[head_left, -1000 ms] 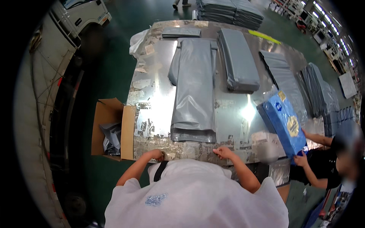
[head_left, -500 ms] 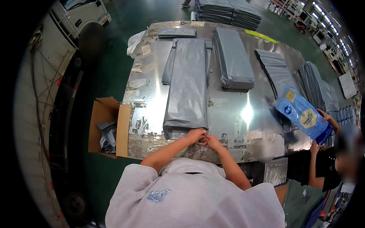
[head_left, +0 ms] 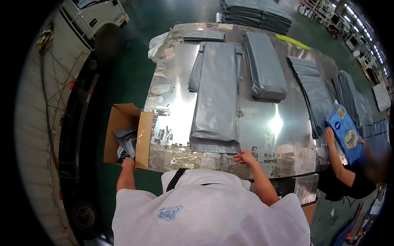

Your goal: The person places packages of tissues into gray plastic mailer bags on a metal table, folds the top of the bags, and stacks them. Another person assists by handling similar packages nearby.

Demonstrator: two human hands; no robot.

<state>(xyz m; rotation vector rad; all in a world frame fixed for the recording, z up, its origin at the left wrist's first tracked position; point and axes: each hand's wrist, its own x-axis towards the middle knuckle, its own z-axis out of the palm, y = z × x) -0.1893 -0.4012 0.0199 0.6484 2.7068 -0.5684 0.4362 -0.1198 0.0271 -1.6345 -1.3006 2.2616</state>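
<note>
A long stack of flat grey plastic bags (head_left: 215,90) lies on the metal table, its near end showing a folded flap edge. My right hand (head_left: 245,157) is open at the near right corner of this stack, fingers stretched left along the table edge. At the left, my left hand (head_left: 128,161) reaches over the near rim of an open cardboard box (head_left: 145,139). Crumpled grey plastic (head_left: 127,141) lies inside the box, just beyond that hand. Its fingers are mostly hidden, so whether they grip any plastic cannot be made out.
Further grey bag stacks (head_left: 264,67) lie across the metal table (head_left: 172,123). A yellow-green strip (head_left: 293,42) lies along its far edge. At right, a co-worker holds a blue printed package (head_left: 344,133). A truck (head_left: 61,82) stands left; bundled grey stacks (head_left: 258,16) are behind the table.
My left hand has left the bag stack's near edge and moved left to the cardboard box. My right hand has opened beside the stack's corner. The co-worker's blue package has been lowered and tilted more upright.
</note>
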